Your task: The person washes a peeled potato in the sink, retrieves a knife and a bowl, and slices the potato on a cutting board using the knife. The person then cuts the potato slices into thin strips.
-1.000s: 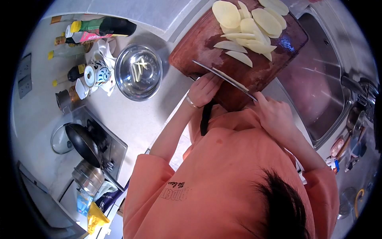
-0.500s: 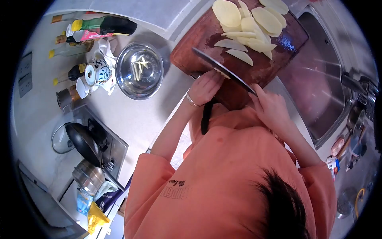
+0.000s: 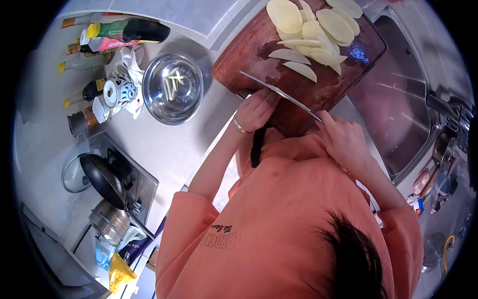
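Note:
My right hand [image 3: 343, 138] is closed around the handle of a kitchen knife [image 3: 285, 95]. The blade stretches left across the near part of a reddish-brown cutting board [image 3: 234, 62], its edge beside my left fingertips. My left hand [image 3: 258, 110] has its fingers pressed together at the board's near side, on a potato slice that the blade and fingers now hide. Beyond the knife, several pale potato slices [image 3: 311, 44] lie overlapping on the board. A few cut potato strips [image 3: 172, 85] rest inside a shiny metal bowl [image 3: 155, 107] to the left.
Right of the board is a metal sink [image 3: 393, 119] with a faucet [image 3: 443, 107]. Bottles [image 3: 129, 31] and a patterned jar [image 3: 119, 90] stand along the left wall. A black pan [image 3: 103, 180] sits on the stove at lower left, near a steel pot [image 3: 109, 220].
The knife blade has come down and tilted, so it now shows as a thin bright line instead of a dark face. My left hand stays almost where it was.

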A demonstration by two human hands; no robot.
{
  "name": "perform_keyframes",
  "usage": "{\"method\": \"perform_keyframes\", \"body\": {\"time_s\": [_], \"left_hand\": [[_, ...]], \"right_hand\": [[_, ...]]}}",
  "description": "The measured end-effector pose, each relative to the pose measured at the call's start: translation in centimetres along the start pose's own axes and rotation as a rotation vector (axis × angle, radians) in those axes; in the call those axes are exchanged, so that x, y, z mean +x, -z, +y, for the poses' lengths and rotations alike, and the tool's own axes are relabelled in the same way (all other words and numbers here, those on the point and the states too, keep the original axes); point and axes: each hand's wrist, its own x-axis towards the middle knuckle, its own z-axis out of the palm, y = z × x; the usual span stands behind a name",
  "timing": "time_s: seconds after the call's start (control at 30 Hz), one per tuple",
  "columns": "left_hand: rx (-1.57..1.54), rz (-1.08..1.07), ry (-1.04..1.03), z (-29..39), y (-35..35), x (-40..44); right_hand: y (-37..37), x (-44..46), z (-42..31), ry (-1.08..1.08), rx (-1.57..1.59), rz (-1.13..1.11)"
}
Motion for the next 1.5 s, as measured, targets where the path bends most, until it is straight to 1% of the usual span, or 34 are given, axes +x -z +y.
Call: {"method": "perform_keyframes", "body": {"time_s": [0.13, 0.23, 0.57, 0.67, 0.83, 0.87, 0.9, 0.93, 1.0, 1.03, 1.1, 1.13, 1.2, 1.23, 1.3, 1.33, 1.4, 1.43, 1.5], "left_hand": [[-0.003, 0.003, 0.01, 0.0, -0.1, 0.0], [-0.025, -0.007, 0.004, -0.1, -0.2, -0.2], [-0.066, -0.02, 0.011, -0.1, -0.3, -0.6], [-0.056, -0.018, 0.019, 0.0, 0.0, 0.1], [-0.031, -0.041, 0.04, -0.2, 0.3, 0.9], [-0.051, -0.096, 0.054, -0.3, 0.5, 0.9], [-0.07, -0.152, 0.069, -0.4, 0.8, 1.1], [-0.066, -0.152, 0.065, -0.5, 1.1, 1.3], [-0.05, -0.239, 0.007, -0.9, 1.5, 2.2], [-0.044, -0.234, -0.002, -1.2, 1.5, 2.6], [0.015, -0.333, -0.064, -1.5, 1.6, 3.2], [0.022, -0.33, -0.07, -1.7, 1.7, 3.5], [0.002, -0.421, -0.046, -2.1, 1.7, 4.2], [0.01, -0.416, -0.054, -2.3, 1.6, 4.5], [-0.054, -0.41, 0.039, -2.4, 1.4, 4.8], [-0.051, -0.407, 0.033, -2.4, 1.5, 4.9], [-0.231, -0.416, 0.217, -2.7, 2.2, 5.3], [-0.224, -0.413, 0.213, -3.0, 2.8, 5.3], [-0.29, -0.358, 0.526, -3.6, 4.4, 5.1]], "right_hand": [[0.4, -0.4, -0.8, -0.035, -0.064, -0.033], [0.3, -0.5, -1.0, -0.041, -0.043, -0.077], [-0.6, 0.4, -1.0, -0.049, -0.026, -0.074], [-2.2, 1.5, -0.9, -0.064, -0.074, -0.023], [-2.5, 2.0, 0.0, -0.021, 0.06, 0.161], [-2.2, 1.8, 0.1, -0.017, 0.061, 0.166], [-1.7, 1.5, 0.1, -0.059, 0.031, 0.152], [-1.3, 1.2, 0.2, -0.103, 0.0, 0.139], [-0.5, 0.7, 0.6, -0.098, -0.003, 0.138], [-0.2, 0.5, 0.9, -0.093, -0.008, 0.134], [0.1, 0.0, 1.3, -0.068, -0.005, 0.17], [0.1, -0.3, 1.5, -0.044, -0.001, 0.196], [0.1, -0.8, 1.8, -0.049, -0.026, 0.21], [0.2, -1.0, 2.0, -0.058, -0.052, 0.215], [0.2, -1.5, 2.5, -0.061, -0.067, 0.213], [0.2, -1.9, 2.7, -0.065, -0.081, 0.199], [0.6, -2.4, 2.9, -0.059, -0.113, 0.208], [0.8, -2.6, 2.9, -0.054, -0.14, 0.209], [1.5, -3.1, 2.7, -0.045, -0.193, 0.191]]}}
